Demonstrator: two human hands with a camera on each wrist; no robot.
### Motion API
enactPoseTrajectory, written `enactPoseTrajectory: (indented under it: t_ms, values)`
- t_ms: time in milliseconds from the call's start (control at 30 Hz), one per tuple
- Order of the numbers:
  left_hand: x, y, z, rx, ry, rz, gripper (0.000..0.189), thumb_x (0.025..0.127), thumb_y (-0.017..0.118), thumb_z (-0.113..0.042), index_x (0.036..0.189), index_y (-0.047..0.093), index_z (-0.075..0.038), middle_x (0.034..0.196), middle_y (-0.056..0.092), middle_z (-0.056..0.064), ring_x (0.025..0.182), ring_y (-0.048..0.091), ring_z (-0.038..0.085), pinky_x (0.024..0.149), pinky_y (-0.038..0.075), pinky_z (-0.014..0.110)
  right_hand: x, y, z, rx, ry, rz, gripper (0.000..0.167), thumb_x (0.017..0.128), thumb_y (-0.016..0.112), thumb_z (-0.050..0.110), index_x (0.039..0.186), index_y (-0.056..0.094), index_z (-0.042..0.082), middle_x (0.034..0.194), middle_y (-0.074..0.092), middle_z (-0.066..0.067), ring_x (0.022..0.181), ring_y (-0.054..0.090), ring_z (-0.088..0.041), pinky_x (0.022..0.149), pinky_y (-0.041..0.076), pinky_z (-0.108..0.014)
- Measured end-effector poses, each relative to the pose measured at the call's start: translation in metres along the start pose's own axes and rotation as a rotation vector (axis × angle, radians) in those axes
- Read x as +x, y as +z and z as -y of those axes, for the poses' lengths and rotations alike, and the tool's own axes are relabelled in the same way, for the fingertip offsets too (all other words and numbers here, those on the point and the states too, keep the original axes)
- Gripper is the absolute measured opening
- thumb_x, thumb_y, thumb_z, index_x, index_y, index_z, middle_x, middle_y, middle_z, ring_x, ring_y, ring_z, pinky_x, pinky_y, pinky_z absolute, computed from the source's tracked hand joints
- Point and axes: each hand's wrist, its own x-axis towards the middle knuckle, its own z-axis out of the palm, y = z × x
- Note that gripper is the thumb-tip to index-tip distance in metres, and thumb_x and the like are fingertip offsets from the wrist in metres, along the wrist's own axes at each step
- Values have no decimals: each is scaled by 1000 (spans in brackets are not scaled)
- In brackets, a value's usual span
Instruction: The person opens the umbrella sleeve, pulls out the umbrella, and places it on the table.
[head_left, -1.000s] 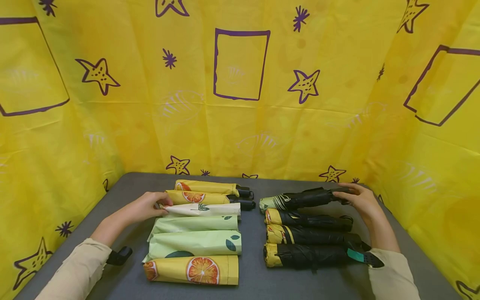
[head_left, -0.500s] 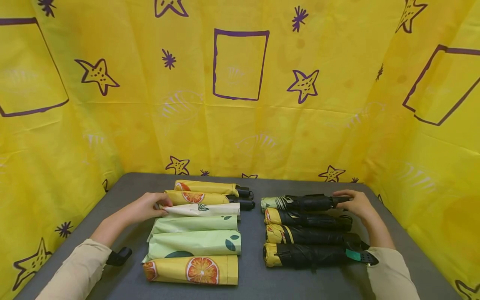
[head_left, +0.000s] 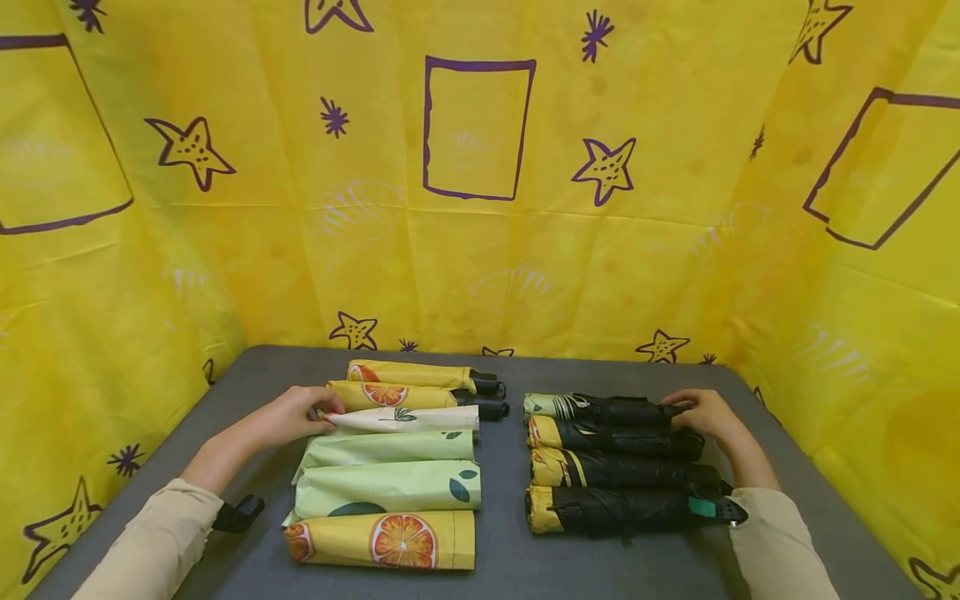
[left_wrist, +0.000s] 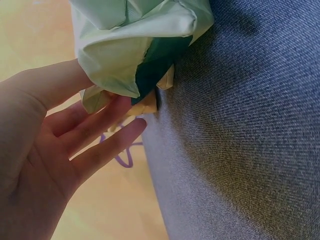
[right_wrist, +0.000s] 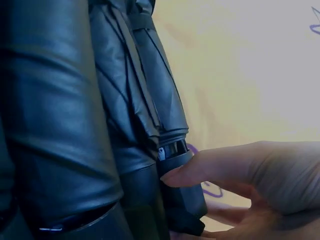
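Note:
My left hand [head_left: 295, 414] pinches the left end of a white umbrella sleeve [head_left: 412, 418] with a leaf print, in the head view. My right hand [head_left: 708, 413] holds the black handle [right_wrist: 182, 187] of a folded umbrella [head_left: 622, 409], black with a pale green striped end. The thumb presses one side of that handle in the right wrist view, with fingers at the other side. This umbrella lies farthest back in the right-hand row, close against a black umbrella with a yellow end [head_left: 615, 439]. In the left wrist view a pale green sleeve [left_wrist: 112, 57] hides some fingertips.
Behind the white sleeve lie two yellow orange-print umbrellas [head_left: 397, 395] with black handles. Nearer are two green sleeves [head_left: 386, 487] and a yellow one [head_left: 382, 540]. Two more black umbrellas [head_left: 622, 510] lie at the near right. Yellow cloth [head_left: 480, 275] surrounds the grey table [head_left: 502, 575].
My right hand has brought the green-ended umbrella down and toward me, from tilted to level beside the others. My left hand has stayed at the white sleeve.

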Motion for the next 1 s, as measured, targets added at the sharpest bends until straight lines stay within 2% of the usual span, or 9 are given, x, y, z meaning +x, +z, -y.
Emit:
enactPoseTrajectory:
  t_ms: [367, 800, 1000]
  values:
    - [-1, -2, -2, -6, -13, 4, 17, 84, 75, -12, 99, 68, -10, 92, 68, -1, 84, 62, 5, 67, 53, 23, 8, 5, -2, -47, -9, 2, 41, 75, 67, -2, 114, 62, -12, 119, 58, -40, 103, 57, -53, 75, 54, -47]
    - [-1, -3, -3, 3, -22, 9, 17, 84, 74, -13, 100, 68, -10, 93, 68, -1, 86, 63, 8, 69, 55, 25, 6, 5, -7, -44, 10, 5, 43, 81, 69, 7, 118, 61, -11, 121, 57, -40, 107, 56, -54, 85, 52, -54]
    - [-1, -3, -5, -4, -29, 10, 19, 84, 74, -13, 102, 68, -9, 95, 68, 0, 88, 64, 11, 70, 55, 25, 4, 8, -2, -30, 6, 9, 40, 85, 65, 8, 119, 60, -12, 120, 59, -38, 108, 56, -54, 87, 51, -56]
